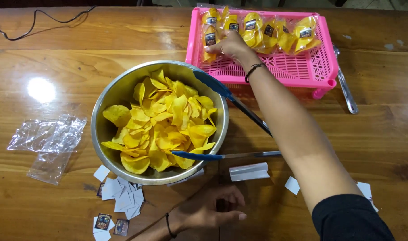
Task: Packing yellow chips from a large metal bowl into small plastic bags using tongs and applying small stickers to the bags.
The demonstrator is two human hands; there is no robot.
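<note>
My right hand (231, 46) reaches far across the table and grips a clear packet of yellow chips (210, 39) at the left end of a pink plastic tray (302, 71). Several more labelled chip packets (275, 33) lie in a row along the tray's far side. My left hand (210, 209) rests on the wooden table near me, fingers loosely curled and holding nothing, just below a large steel bowl (106, 96) full of yellow chips (164, 120). Blue-tipped metal tongs (233, 100) rest on the bowl's right rim.
Empty clear plastic bags (50, 140) lie left of the bowl. Small paper labels (119, 201) are scattered below it, with a folded white card (249, 171) and more slips to the right. A metal utensil (346, 89) lies right of the tray. A black cable (39, 20) runs at far left.
</note>
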